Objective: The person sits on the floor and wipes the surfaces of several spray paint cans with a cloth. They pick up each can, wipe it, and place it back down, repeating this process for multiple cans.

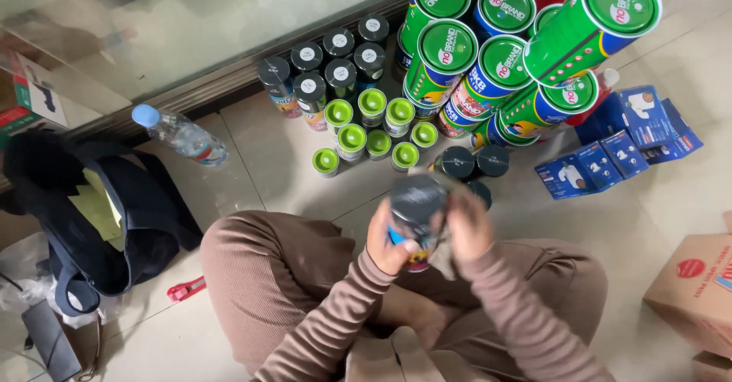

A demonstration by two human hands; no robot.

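Observation:
I sit cross-legged on a tiled floor. My left hand [387, 246] grips the side of a black-lidded can [415, 203] held upright over my lap. My right hand [467, 226] presses against the can's right side, with what looks like a grey cloth [446, 254] under its fingers. Just beyond the can, several small green-lidded cans [371, 126] and black-lidded cans [335, 62] stand in rows on the floor. Two more black-lidded cans [474, 161] stand close behind my right hand.
Tall green-lidded tubes [526, 54] are stacked at the back right, blue boxes [621, 138] beside them. A cardboard box [698, 290] sits at right. A water bottle [179, 134], a dark bag [107, 214] and a red cutter [185, 289] lie at left, below a glass front [191, 24].

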